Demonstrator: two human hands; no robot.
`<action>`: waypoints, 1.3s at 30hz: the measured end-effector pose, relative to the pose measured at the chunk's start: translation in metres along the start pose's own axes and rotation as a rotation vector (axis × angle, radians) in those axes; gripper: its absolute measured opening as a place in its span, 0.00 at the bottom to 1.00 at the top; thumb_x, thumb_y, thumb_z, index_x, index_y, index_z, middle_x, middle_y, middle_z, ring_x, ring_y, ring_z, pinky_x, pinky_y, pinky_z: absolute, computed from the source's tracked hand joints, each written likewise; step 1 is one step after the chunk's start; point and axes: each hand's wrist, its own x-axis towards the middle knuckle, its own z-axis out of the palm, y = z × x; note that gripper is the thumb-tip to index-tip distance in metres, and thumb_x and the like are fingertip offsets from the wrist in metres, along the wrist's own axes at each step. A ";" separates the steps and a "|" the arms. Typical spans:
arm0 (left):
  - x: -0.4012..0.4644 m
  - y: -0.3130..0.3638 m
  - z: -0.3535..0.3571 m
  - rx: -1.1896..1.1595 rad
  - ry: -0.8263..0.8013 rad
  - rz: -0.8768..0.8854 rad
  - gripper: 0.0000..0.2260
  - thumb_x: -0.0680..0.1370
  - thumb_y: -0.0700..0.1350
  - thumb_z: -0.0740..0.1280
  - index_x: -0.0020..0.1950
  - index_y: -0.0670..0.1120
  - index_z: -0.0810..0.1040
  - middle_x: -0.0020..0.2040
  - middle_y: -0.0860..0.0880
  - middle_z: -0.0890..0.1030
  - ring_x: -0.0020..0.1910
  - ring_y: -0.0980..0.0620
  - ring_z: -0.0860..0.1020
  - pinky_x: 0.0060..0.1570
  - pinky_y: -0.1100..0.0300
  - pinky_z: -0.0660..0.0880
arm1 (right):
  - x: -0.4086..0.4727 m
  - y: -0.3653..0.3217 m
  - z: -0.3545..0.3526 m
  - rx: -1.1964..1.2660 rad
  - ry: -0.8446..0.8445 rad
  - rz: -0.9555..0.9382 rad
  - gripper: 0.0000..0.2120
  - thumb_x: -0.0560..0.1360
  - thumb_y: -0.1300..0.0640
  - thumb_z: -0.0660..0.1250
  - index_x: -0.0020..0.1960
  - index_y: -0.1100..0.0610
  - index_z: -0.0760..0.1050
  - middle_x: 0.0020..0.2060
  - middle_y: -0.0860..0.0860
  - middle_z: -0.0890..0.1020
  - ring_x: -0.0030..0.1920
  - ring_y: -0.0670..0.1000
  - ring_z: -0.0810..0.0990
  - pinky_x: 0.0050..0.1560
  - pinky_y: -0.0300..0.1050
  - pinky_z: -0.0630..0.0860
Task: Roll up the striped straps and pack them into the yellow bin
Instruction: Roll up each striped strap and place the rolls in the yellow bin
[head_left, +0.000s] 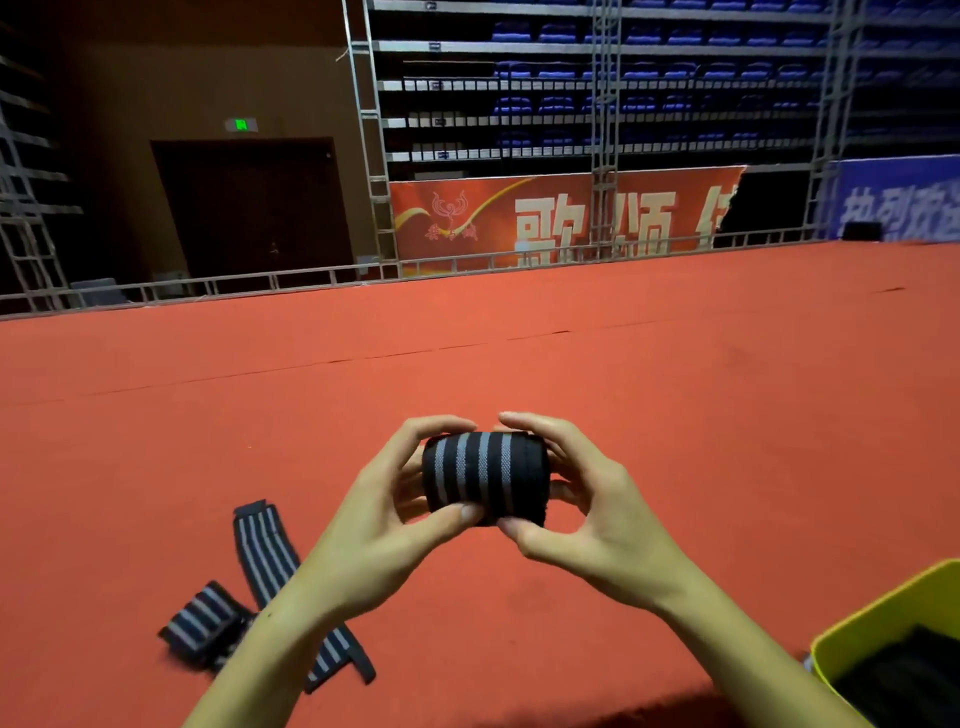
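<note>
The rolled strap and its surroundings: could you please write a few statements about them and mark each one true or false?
1. Both hands hold the rolled strap, the left hand and right hand together. True.
2. The rolled strap already lies inside the yellow bin. False: it is held above the red carpet, and the bin stands at the lower right.
3. An unrolled strap lies flat on the carpet at the lower left. True.
4. The yellow bin holds nothing. False: something dark lies inside it.
5. The strap's stripes are red and white. False: they are black and grey.
</note>
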 end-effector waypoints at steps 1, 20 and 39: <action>0.003 0.000 0.012 -0.028 -0.006 0.024 0.25 0.80 0.40 0.77 0.73 0.55 0.75 0.60 0.48 0.84 0.61 0.45 0.85 0.62 0.50 0.83 | -0.006 -0.001 -0.010 -0.037 0.025 -0.014 0.37 0.72 0.65 0.81 0.76 0.45 0.72 0.68 0.45 0.81 0.67 0.54 0.82 0.63 0.49 0.83; 0.067 0.032 0.326 -0.329 -0.501 0.213 0.30 0.84 0.44 0.72 0.81 0.52 0.62 0.70 0.46 0.78 0.68 0.45 0.82 0.68 0.42 0.79 | -0.204 -0.011 -0.253 -0.369 0.312 0.359 0.31 0.71 0.65 0.83 0.67 0.50 0.73 0.61 0.49 0.82 0.63 0.53 0.83 0.62 0.59 0.82; 0.048 -0.041 0.416 0.178 -0.702 0.354 0.45 0.74 0.79 0.66 0.84 0.65 0.51 0.60 0.62 0.81 0.59 0.60 0.77 0.60 0.59 0.71 | -0.276 0.048 -0.286 -0.439 -0.054 0.833 0.27 0.69 0.60 0.79 0.61 0.47 0.70 0.51 0.46 0.84 0.44 0.59 0.85 0.41 0.66 0.81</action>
